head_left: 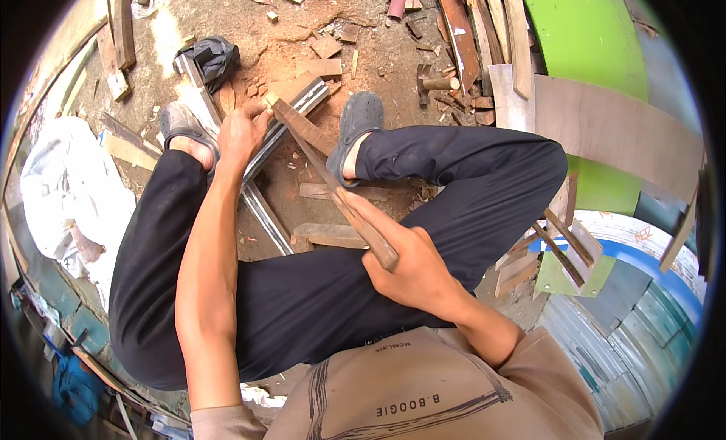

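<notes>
My right hand (412, 270) is wrapped around the wooden handle of a long narrow tool (354, 213). Its thin blade slants away to the upper left, seen almost edge-on, so I cannot tell whether it is a saw or a file. The far end of the blade lies against a small wooden block (306, 128). My left hand (243, 134) is closed at the near-left end of that block, its fingertips close to the blade tip. Under the block, a striped grey-and-white bar (311, 98) crosses a second striped bar (265, 219) on the ground, between my clog-shod feet.
A hammer (442, 84) lies beyond my right foot. Wood offcuts (327, 47) and reddish dust litter the ground. Planks and a green panel (586, 39) stand at the right, above corrugated sheets (643, 349). A white sack (68, 190) sits left, a black plastic bag (215, 60) ahead.
</notes>
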A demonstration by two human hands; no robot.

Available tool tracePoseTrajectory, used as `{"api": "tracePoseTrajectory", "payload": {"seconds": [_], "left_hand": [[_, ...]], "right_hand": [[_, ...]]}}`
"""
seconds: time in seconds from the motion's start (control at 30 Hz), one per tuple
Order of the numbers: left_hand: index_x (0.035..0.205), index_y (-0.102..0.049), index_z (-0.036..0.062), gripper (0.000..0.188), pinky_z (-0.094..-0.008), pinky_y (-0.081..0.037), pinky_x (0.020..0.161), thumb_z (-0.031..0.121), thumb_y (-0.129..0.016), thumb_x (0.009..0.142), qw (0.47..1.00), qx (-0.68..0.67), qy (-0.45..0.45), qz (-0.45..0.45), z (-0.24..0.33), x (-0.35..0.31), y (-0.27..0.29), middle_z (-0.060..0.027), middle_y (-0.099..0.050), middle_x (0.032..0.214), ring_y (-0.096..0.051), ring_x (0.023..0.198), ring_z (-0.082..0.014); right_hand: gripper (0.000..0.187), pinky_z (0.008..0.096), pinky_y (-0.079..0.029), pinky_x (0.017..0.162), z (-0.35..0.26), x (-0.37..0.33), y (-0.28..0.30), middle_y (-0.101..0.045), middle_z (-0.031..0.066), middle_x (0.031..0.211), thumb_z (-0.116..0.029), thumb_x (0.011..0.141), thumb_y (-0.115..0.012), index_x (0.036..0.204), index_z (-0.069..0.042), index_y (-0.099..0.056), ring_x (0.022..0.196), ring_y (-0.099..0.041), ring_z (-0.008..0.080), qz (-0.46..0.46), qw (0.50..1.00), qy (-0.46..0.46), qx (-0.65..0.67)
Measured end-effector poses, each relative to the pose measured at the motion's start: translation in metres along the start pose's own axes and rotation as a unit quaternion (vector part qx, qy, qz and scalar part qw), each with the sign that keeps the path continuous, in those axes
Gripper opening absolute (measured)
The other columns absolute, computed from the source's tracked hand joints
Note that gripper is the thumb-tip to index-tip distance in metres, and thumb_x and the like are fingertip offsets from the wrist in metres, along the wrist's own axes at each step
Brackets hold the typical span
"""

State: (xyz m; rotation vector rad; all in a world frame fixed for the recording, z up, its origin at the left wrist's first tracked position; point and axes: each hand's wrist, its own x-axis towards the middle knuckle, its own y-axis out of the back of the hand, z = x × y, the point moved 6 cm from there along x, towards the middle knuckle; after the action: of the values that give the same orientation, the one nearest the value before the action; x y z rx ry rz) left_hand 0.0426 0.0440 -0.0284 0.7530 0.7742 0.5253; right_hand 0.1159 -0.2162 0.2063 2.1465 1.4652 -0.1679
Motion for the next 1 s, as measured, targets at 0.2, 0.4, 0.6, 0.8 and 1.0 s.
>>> {"api": "tracePoseTrajectory", "payload": {"seconds": [0.2, 0.4, 0.6, 0.8, 1.0], "left_hand": [[0.117, -0.079, 0.0155, 0.038, -0.0488, -0.055, 0.089, 0.044, -0.068, 0.094, 1.0, 0.001, 0.003, -0.006, 0.01, -0.004, 0.002, -0.0247, -0.074, 0.104, -0.071, 0.103, -0.0421], [0.117, -0.079, 0.0169, 0.038, -0.0488, -0.055, 0.09, 0.045, -0.068, 0.094, 1.0, -0.007, -0.004, 0.008, 0.003, -0.003, 0.0, -0.0219, -0.075, 0.106, -0.072, 0.103, -0.0413], [0.12, -0.078, 0.0179, 0.041, -0.0473, -0.056, 0.089, 0.048, -0.068, 0.094, 1.0, 0.009, -0.015, -0.013, -0.001, 0.006, -0.005, -0.0228, -0.075, 0.106, -0.072, 0.103, -0.0409], [0.121, -0.078, 0.0167, 0.042, -0.0463, -0.055, 0.091, 0.048, -0.068, 0.094, 1.0, -0.013, -0.001, 0.002, -0.008, 0.003, -0.005, -0.0239, -0.075, 0.108, -0.072, 0.105, -0.0404], [0.121, -0.078, 0.0194, 0.042, -0.0469, -0.055, 0.09, 0.05, -0.069, 0.093, 1.0, -0.003, -0.001, -0.007, -0.012, 0.008, -0.01, -0.0223, -0.075, 0.107, -0.072, 0.105, -0.0402]], "right_hand": [[0.061, 0.0517, -0.057, 0.077, 0.055, 0.11, -0.048, -0.07, 0.0303, 0.095, -0.008, 0.085, -0.062, 0.145, -0.003, -0.053, 0.086, -0.069, 0.0478, 0.023, 0.998, -0.048, -0.046], [0.076, 0.0497, -0.057, 0.083, 0.001, -0.009, 0.005, -0.071, 0.0263, 0.11, 0.0, 0.082, -0.064, 0.155, -0.006, -0.042, 0.093, -0.068, 0.0477, -0.022, 0.999, -0.019, 0.014], [0.06, 0.0473, -0.055, 0.071, 0.04, 0.106, -0.028, -0.068, 0.0265, 0.076, -0.007, 0.084, -0.062, 0.144, -0.002, -0.055, 0.068, -0.068, 0.0415, 0.012, 0.998, -0.038, -0.05], [0.064, 0.0531, -0.057, 0.083, 0.012, 0.018, -0.003, -0.07, 0.0329, 0.093, -0.008, 0.083, -0.063, 0.146, -0.002, -0.052, 0.09, -0.069, 0.0498, -0.011, 0.999, -0.038, 0.0], [0.062, 0.0461, -0.057, 0.083, 0.031, 0.058, -0.018, -0.071, 0.0297, 0.101, -0.004, 0.084, -0.062, 0.146, -0.003, -0.053, 0.09, -0.072, 0.044, -0.014, 0.997, -0.062, -0.032]]}}
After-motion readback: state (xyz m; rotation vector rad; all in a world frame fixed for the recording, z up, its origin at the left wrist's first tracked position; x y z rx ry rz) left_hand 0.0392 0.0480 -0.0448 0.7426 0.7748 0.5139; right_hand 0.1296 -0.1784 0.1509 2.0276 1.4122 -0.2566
